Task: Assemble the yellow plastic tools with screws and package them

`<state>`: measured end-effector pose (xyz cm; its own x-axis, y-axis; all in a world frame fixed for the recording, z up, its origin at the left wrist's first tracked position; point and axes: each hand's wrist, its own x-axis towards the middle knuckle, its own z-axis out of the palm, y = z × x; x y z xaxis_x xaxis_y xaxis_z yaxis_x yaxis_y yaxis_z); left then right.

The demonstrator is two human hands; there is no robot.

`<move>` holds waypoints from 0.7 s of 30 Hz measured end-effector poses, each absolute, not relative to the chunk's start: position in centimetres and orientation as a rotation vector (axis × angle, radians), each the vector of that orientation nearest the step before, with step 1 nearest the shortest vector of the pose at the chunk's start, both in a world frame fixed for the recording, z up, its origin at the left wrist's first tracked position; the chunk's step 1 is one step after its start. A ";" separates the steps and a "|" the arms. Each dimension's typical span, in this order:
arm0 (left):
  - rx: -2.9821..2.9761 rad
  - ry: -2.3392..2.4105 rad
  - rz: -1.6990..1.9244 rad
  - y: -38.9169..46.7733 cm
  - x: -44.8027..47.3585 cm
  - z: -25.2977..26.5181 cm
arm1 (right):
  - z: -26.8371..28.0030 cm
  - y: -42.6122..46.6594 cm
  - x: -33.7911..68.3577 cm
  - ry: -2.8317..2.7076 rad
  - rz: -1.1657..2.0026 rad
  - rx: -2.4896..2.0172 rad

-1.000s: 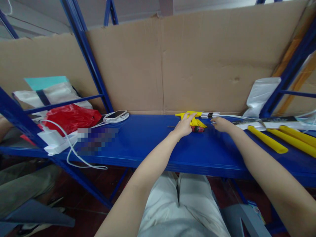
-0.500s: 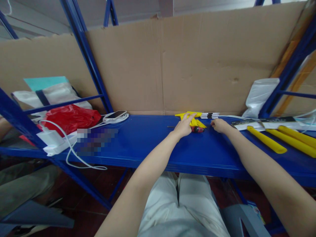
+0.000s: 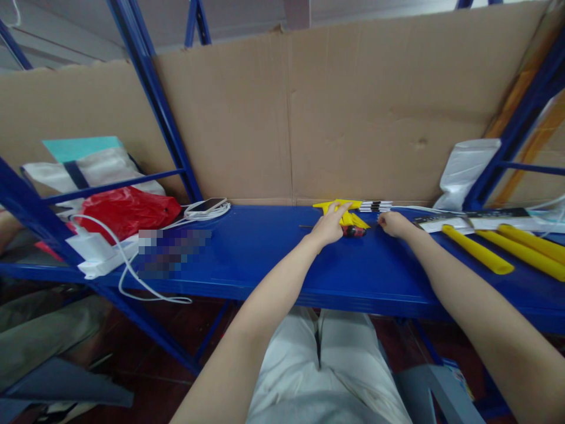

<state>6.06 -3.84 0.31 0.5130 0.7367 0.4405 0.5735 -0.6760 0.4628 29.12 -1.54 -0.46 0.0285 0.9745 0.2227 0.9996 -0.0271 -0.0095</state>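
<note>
My left hand (image 3: 329, 228) lies with fingers stretched and spread over flat yellow pieces (image 3: 354, 219) by the cardboard backing. A screwdriver (image 3: 354, 231) with a red and black handle lies beside that hand, its thin shaft showing on the far side of the wrist. My right hand (image 3: 391, 224) rests on the blue shelf with its fingers curled together; whatever is in them is hidden. Just behind it sits a small stack of white and black pieces (image 3: 375, 206).
Yellow tubes (image 3: 479, 250) and black-and-white packaging (image 3: 498, 220) lie at right, near a white pouch (image 3: 468, 171). To the left are a phone (image 3: 209, 205) on coiled cable, a red plastic bag (image 3: 130, 212) and a power strip (image 3: 99, 262). A blue upright (image 3: 163, 112) rises there.
</note>
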 end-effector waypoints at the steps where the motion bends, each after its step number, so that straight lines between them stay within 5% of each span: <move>1: 2.500 1.107 0.912 -3.9 6.1 0.3 | -0.5 -1.5 29.1 -2.071 -0.231 -2.134; 21: 2.300 0.995 0.980 -3.5 6.6 0.5 | 1.1 -3.0 26.2 -1.924 -0.168 -1.647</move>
